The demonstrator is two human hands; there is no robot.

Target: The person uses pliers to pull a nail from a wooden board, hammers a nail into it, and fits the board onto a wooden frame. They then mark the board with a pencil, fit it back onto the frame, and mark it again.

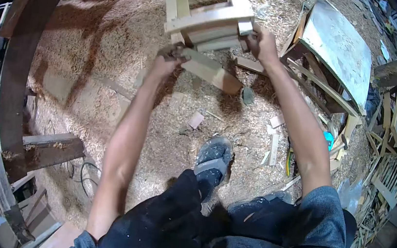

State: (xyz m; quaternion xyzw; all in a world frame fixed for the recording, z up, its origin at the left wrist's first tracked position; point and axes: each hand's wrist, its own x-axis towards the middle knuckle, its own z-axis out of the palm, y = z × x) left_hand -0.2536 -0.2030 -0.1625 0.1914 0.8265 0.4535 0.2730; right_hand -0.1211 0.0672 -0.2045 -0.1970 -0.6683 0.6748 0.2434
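A pale wooden frame [210, 15], like a small stool or box frame with an open middle, is at the top centre, slightly blurred. My right hand [262, 44] is closed around its lower right corner. My left hand [167, 60] has its fingers curled at the frame's lower left leg; the fingertips are partly hidden. Just below the frame, a short thick board [211, 72] extends from beside my left fingers toward a dark greenish block [247, 96]. Another wood piece [249, 64] lies near my right wrist.
Wood shavings [158, 134] cover the floor, with offcuts scattered about. To the right stands a cabinet-like piece with a pale panel [339, 47]. A hammer [339, 147] and a teal tape measure [328, 137] lie by my right forearm. A dark post [26, 70] rises at left.
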